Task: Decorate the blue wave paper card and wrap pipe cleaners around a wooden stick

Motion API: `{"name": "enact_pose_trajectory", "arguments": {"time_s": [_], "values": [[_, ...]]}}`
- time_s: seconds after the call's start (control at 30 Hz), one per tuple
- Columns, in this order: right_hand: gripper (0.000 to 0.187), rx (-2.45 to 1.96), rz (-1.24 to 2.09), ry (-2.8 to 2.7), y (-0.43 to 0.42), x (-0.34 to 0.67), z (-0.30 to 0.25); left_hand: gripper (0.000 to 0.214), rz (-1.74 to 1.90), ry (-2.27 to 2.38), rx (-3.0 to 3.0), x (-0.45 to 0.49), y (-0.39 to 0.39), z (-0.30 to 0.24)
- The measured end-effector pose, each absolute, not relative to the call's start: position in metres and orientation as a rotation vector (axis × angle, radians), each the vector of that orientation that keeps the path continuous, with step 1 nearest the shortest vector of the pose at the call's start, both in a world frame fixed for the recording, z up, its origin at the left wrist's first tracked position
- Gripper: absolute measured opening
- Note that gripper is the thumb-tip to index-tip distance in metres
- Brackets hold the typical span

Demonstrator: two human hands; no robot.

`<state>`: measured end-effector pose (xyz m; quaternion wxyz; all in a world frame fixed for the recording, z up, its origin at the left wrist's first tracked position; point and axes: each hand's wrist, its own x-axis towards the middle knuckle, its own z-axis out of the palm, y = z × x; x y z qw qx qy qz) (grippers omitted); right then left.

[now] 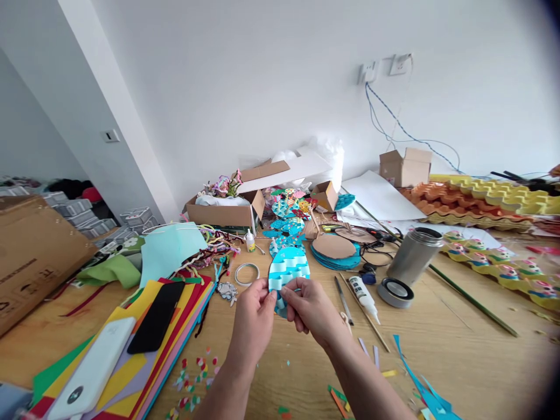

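Note:
Between my two hands, above the wooden table, is a blue oval paper craft piece (289, 259) with rows of wavy light-blue paper strips across it. My left hand (256, 309) pinches its left edge between thumb and finger. With thumb and fingers closed, my right hand (308, 303) grips the lower right part, close to a paper strip. The fingers cover the bottom of the piece. Just behind it lie several blue decorated paper shapes (286, 227). To the right sits a stack of blue ovals topped by a cardboard oval (333, 246).
A glue tube (364, 296), an open steel flask (413, 254) and its lid (396, 291) stand or lie at right. Coloured sheets (131, 373) carry a phone (156, 318) and a white power bank (94, 367) at left. A tape roll (247, 274) lies near my left hand.

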<state>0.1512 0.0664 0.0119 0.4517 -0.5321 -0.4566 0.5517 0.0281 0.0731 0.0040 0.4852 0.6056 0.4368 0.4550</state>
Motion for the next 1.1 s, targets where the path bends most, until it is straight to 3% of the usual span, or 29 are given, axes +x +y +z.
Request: {"name": "enact_pose_trajectory", "arguments": {"time_s": [0.77, 1.1], "values": [[0.021, -1.264, 1.440, -1.099, 0.0693, 0.1499, 0.0086, 0.020, 1.079, 1.026, 1.434, 0.0304, 0.0741, 0.0012], [0.032, -1.236, 1.454, -1.114, 0.0686, 0.1494, 0.0075, 0.019, 1.085, 1.074, 1.497, 0.0265, 0.0756, 0.0031]]}}
